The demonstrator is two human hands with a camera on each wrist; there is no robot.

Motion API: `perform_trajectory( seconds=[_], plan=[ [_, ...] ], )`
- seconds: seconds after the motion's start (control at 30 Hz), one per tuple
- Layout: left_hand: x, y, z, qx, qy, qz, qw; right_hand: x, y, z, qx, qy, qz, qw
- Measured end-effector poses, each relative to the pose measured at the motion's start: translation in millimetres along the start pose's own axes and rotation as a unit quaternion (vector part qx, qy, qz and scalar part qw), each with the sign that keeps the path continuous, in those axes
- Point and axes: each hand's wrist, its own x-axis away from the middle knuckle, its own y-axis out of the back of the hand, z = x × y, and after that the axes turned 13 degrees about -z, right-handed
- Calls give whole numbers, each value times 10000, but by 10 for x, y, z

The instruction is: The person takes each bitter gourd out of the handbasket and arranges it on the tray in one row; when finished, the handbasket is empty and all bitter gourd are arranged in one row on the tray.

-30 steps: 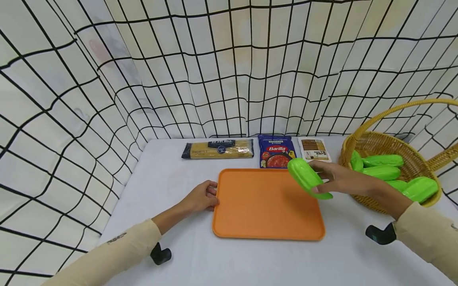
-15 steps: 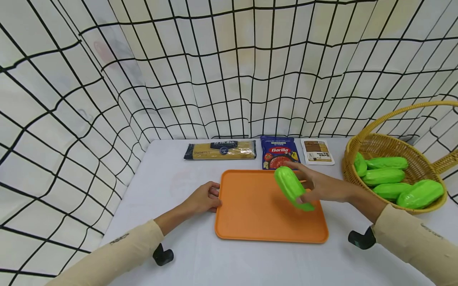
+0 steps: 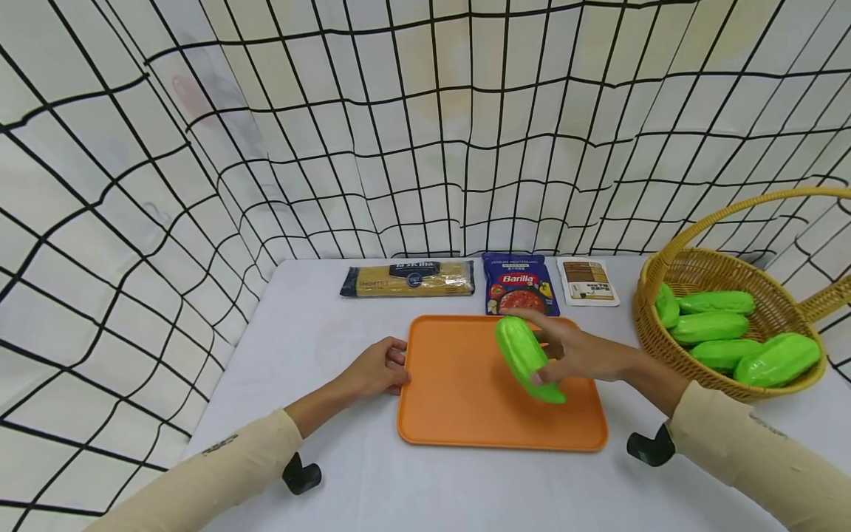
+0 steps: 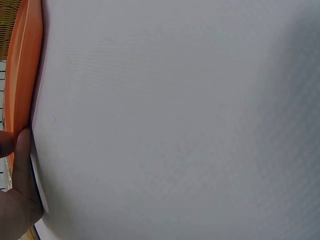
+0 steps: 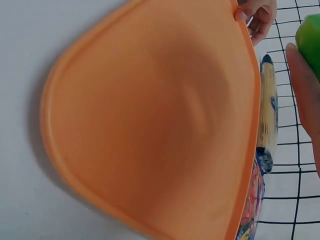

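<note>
My right hand (image 3: 577, 352) holds a bright green, cucumber-shaped vegetable (image 3: 525, 357) tilted over the right half of an orange tray (image 3: 452, 399). Its thumb and fingers grip the vegetable from the right side, apart from the tray's surface. In the right wrist view, part of the vegetable (image 5: 309, 42) and one digit of that hand appear at the right edge. The left hand (image 3: 377, 369) pinches the tray's left rim; the left wrist view shows its digits (image 4: 21, 165) against the rim (image 4: 31, 60).
Behind the tray lie a spaghetti pack (image 3: 412, 279), a blue Barilla pouch (image 3: 520, 287) and a white-brown packet (image 3: 589, 281). At right stands a wicker basket (image 3: 791, 310) with a tall handle, holding several similar green vegetables (image 3: 778, 360). Netting (image 3: 439, 140) hangs behind the white table.
The right hand has carried the green vegetable leftward from the tray's right edge, farther over the tray, and slightly toward the person. The left hand stays at the left rim.
</note>
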Motion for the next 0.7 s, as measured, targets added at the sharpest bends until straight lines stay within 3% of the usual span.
perform_trajectory(
  seconds=[0.3, 0.7],
  plan=[
    [-14, -8, 13, 28, 53, -65, 10000, -79, -118, 6, 83, -786, -391, 9961],
    [-27, -11, 23, -51, 50, -153, 9999, -238, -213, -45, -212, -1156, -811, 9897]
  ],
)
